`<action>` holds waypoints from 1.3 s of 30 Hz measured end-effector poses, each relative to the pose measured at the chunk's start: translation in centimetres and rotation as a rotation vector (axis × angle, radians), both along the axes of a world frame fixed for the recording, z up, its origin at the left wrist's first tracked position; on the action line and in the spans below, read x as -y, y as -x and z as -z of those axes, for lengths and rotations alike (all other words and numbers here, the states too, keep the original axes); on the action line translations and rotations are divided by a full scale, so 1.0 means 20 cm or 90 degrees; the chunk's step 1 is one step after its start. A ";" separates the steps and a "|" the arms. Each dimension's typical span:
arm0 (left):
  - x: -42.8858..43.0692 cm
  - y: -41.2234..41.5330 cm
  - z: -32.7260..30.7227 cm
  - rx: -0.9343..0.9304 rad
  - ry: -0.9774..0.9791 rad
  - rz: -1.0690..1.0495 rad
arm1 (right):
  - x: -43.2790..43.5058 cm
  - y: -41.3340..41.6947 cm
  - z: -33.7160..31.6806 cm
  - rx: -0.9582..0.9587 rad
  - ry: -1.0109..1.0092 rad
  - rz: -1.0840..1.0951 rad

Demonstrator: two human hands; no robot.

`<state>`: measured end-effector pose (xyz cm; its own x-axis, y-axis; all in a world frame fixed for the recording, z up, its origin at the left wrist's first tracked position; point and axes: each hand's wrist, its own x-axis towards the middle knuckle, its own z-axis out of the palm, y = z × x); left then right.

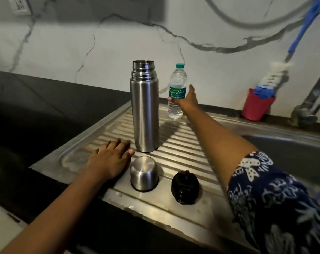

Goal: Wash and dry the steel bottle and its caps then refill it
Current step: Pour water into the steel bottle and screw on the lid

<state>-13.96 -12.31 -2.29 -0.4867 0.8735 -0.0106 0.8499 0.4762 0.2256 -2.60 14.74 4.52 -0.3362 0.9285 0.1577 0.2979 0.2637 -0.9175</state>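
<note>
Right hand (pixel 186 102) is at the water bottle (pixel 177 85), thumb across it; gripping or not, I cannot tell. Left hand (pixel 109 160) rests flat, holding nothing, beside the uncapped steel bottle (pixel 145 114) on the drainboard (pixel 184 149), seemingly awaiting refilling; steel cap (pixel 144 173) and black stopper (pixel 184 187) set aside.

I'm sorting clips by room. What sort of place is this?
Probably a home kitchen: a steel sink with ribbed draining board, a tap behind it, and a dark countertop.
</note>
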 end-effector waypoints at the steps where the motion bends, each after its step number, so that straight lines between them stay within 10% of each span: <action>1: 0.00 0.00 0.00 -0.008 -0.003 -0.001 | -0.03 0.02 -0.01 -0.031 0.018 -0.014; 14: 0.01 -0.01 -0.04 -0.072 -0.036 -0.006 | 0.10 -0.22 -0.09 -0.014 -0.045 0.016; 28: 0.35 -0.63 -0.35 0.070 -0.576 0.120 | 0.72 -1.44 -0.26 -0.012 -0.071 -0.075; 39: -0.33 -1.62 -0.27 0.145 -0.205 0.293 | 0.68 -1.90 -0.16 -0.017 -0.074 0.017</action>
<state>18.51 -5.80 3.03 -0.0747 0.9704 0.2296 0.8659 -0.0511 0.4975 35.42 1.15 7.80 -0.3065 0.9117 0.2737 0.2815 0.3615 -0.8889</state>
